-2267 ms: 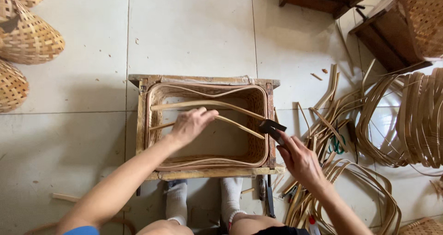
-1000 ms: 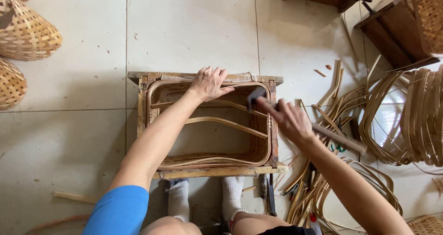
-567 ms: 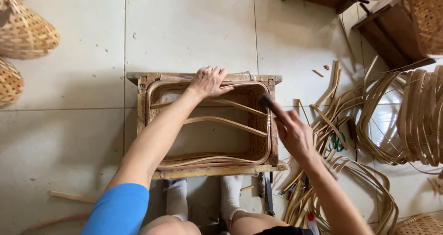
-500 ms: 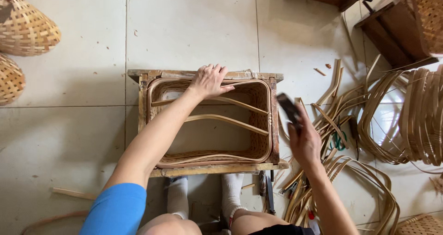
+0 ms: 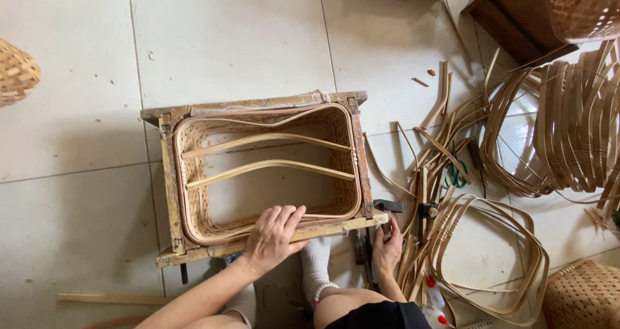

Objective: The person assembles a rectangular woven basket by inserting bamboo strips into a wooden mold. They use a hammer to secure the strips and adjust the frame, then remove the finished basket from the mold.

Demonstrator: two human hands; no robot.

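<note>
The floor (image 5: 226, 38) is pale, glossy square tile with thin grout lines. At its centre stands a rectangular wooden frame (image 5: 169, 193) holding a woven basket (image 5: 200, 220). From two to five o'clock lie heaps of bent bamboo strips (image 5: 549, 129) and loose hoops (image 5: 491, 258). A woven basket (image 5: 16, 74) sits at ten o'clock and another (image 5: 584, 297) at five o'clock. A loose bamboo stick (image 5: 110, 298) lies at seven o'clock, and dark wooden furniture (image 5: 510, 19) stands at one o'clock.
</note>
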